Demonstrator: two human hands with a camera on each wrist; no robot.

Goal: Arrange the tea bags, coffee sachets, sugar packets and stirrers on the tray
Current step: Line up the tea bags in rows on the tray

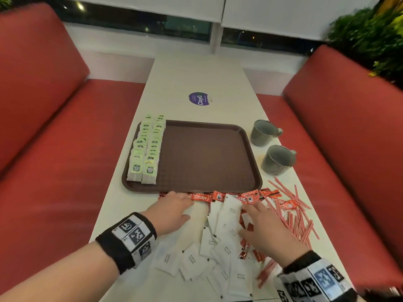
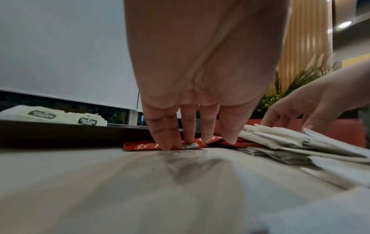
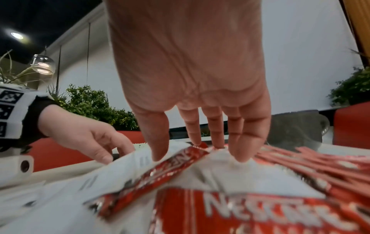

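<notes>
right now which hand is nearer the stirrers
Right. The right hand rests on the packet pile right beside the stirrers; the left hand is across the pile, fingertips on a coffee sachet.

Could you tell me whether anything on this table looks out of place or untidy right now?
Only the tea bags sit in neat rows on the brown tray. The white sugar packets, red coffee sachets and red-striped stirrers lie jumbled together on the table in front of it.
</notes>
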